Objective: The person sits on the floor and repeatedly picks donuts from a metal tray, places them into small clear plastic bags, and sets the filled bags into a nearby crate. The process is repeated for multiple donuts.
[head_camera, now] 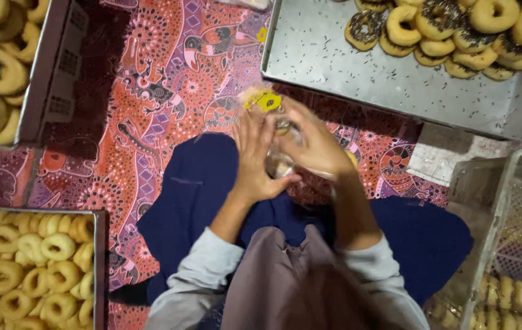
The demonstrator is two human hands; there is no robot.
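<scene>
My left hand (259,157) and my right hand (316,143) are together over my lap, both closed around a clear plastic bag (278,160) with a doughnut inside. A small yellow label (266,99) sticks up from the bag's top, just above my fingers. Most of the bag is hidden by my hands. My legs in dark blue cloth (203,183) lie under the hands.
A metal tray (334,67) at the top right holds plain and sprinkled doughnuts (456,30). Another tray (99,244) of plain doughnuts sits at the lower left, one more (40,67) at the upper left. A plastic crate (505,201) with bagged doughnuts stands right. A patterned red mat (169,73) covers the floor.
</scene>
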